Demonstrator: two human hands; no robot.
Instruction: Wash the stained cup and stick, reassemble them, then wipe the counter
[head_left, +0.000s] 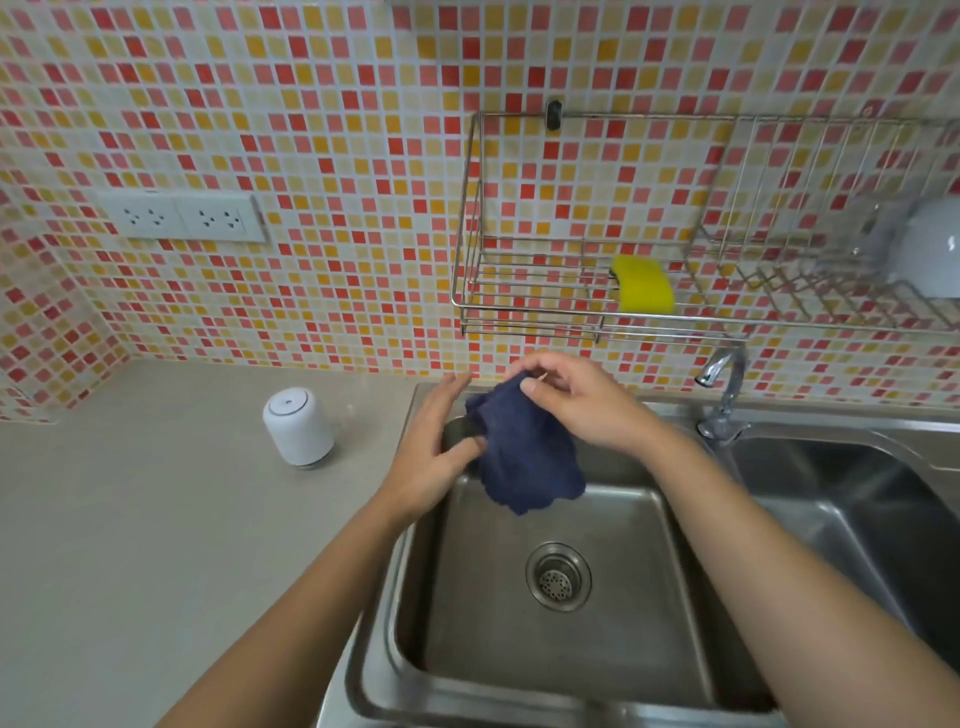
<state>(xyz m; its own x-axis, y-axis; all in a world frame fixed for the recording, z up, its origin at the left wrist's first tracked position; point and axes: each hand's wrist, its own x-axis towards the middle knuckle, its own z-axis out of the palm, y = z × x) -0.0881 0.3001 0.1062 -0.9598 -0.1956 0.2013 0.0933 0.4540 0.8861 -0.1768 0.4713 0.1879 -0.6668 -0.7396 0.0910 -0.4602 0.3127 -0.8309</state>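
Observation:
A dark blue cloth (524, 457) hangs over the back of the left sink basin (561, 670). My right hand (576, 400) pinches its top edge between thumb and fingers. My left hand (436, 457) is at the cloth's left side with fingers mostly straight, its thumb touching the fabric. A white cup (298, 427) stands upside down on the grey counter (130, 545), left of the sink. I see no stick.
A wire rack (545, 312) on the tiled wall holds a yellow sponge (643, 285) and white dishes (930, 249) at its right end. The tap (724, 389) stands behind the divider between the two basins. Wall sockets (182, 215) sit at left.

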